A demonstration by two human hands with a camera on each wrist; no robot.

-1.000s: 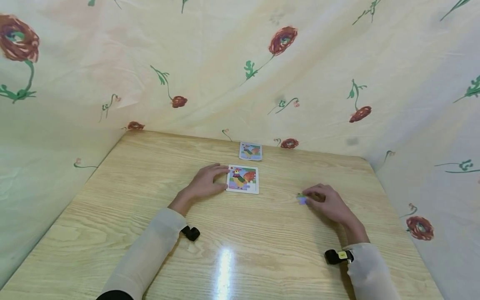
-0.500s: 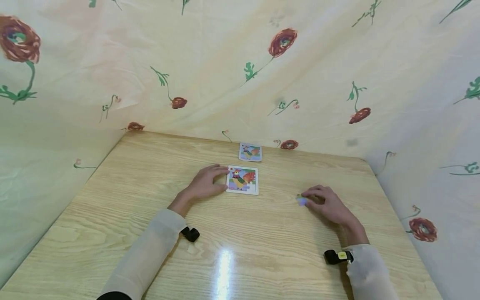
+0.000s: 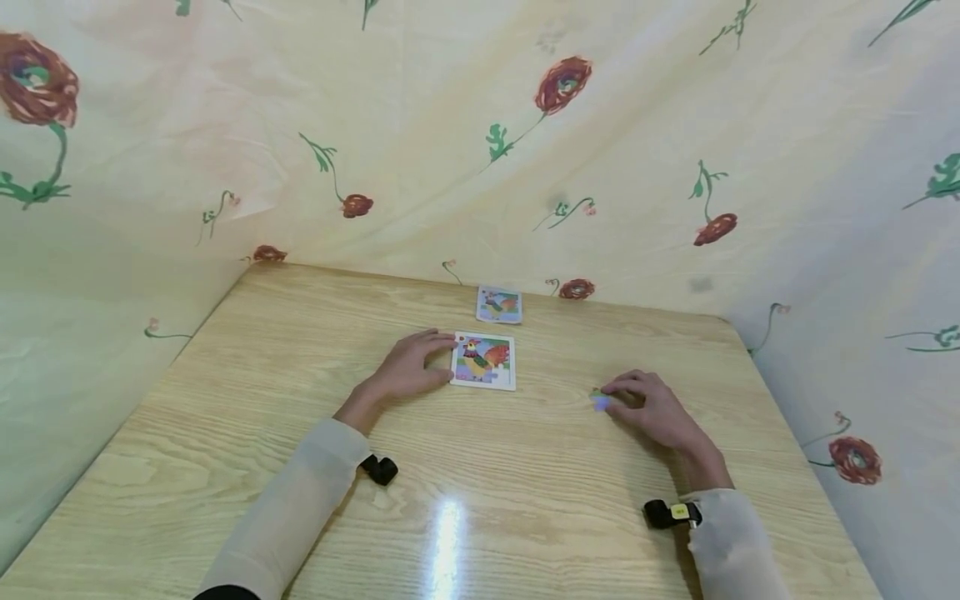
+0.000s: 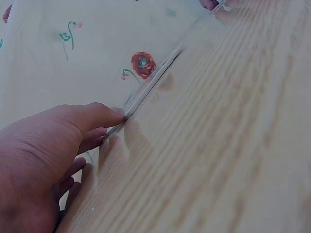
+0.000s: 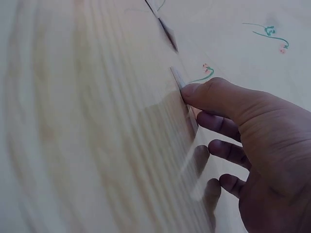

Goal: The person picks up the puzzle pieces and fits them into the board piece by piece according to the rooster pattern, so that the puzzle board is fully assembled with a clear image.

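Note:
A square jigsaw puzzle (image 3: pixel 483 361) with a rooster picture and a white border lies flat on the table. Its lower right part shows a white gap. My left hand (image 3: pixel 408 367) grips the puzzle's left edge, thumb at the near corner and fingers at the far one. The left wrist view shows the puzzle (image 4: pixel 153 80) edge-on, with the thumb against its rim. To the right, my right hand (image 3: pixel 656 407) pinches a small green and blue-purple puzzle piece (image 3: pixel 601 401) low over the table. In the right wrist view the piece (image 5: pixel 178 77) appears as a thin edge; I cannot tell whether it touches the wood.
Behind the puzzle, near the table's back edge, lies a smaller card (image 3: pixel 498 306) with the same rooster picture. The wooden table (image 3: pixel 510 467) is bounded by a flowered cloth (image 3: pixel 420 150) at the back and both sides. A light reflection shines on the near wood.

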